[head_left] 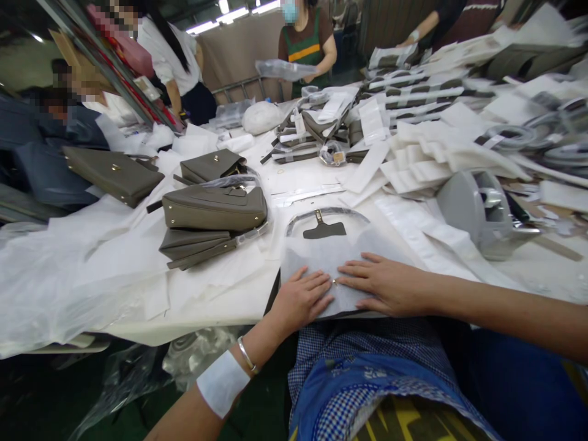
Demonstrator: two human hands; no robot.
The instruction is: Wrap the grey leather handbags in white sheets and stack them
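Observation:
A handbag lies flat at the table's front edge, mostly hidden under a sheet of white tissue paper (301, 260). My left hand (305, 297) rests on the paper with its fingers stretched out. From the right, my right hand (381, 285) lies flat on the same sheet, fingers spread. A small metal stud (334, 282) pokes through between my fingertips. Beyond the paper, the bag's wrapped handle (294, 223) arches over a dark olive leather tab (324, 230) with a buckle. A white patch (223, 383) and a bangle are on my left forearm.
Several olive handbags (215, 208) stand to the left. A grey tape dispenser (478, 205) sits at the right, near stacked white paper (427, 153). Wrapped straps (413, 95) are piled at the back. A masked co-worker (305, 43) holds clear plastic across the table.

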